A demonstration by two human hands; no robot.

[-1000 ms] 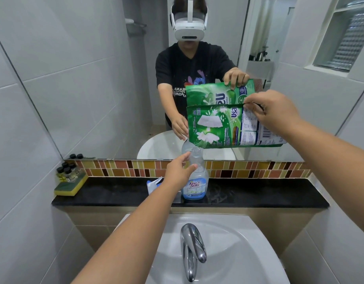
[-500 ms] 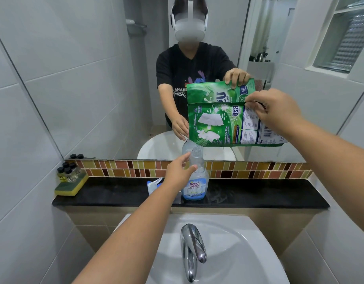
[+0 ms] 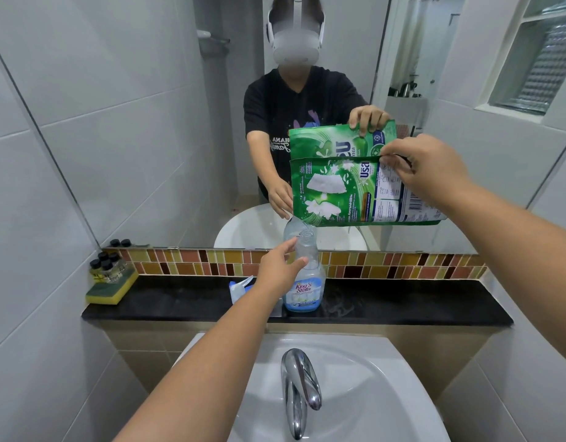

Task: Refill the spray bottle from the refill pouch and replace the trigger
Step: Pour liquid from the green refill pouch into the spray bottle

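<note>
Pouring is in hand: the left hand (image 3: 280,266) grips the open bottle (image 3: 304,275) on the counter (image 3: 402,306), the right hand's (image 3: 434,173) fingers pinch the tilted pouch (image 3: 345,194) above its neck; next, the trigger (image 3: 240,287) lying left goes on.

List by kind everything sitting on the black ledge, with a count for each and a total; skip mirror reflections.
Spray bottle: 1
Detached trigger head: 1
Sponge: 1
Small black-capped bottles on the sponge: 4 visible
Total: 7
</note>
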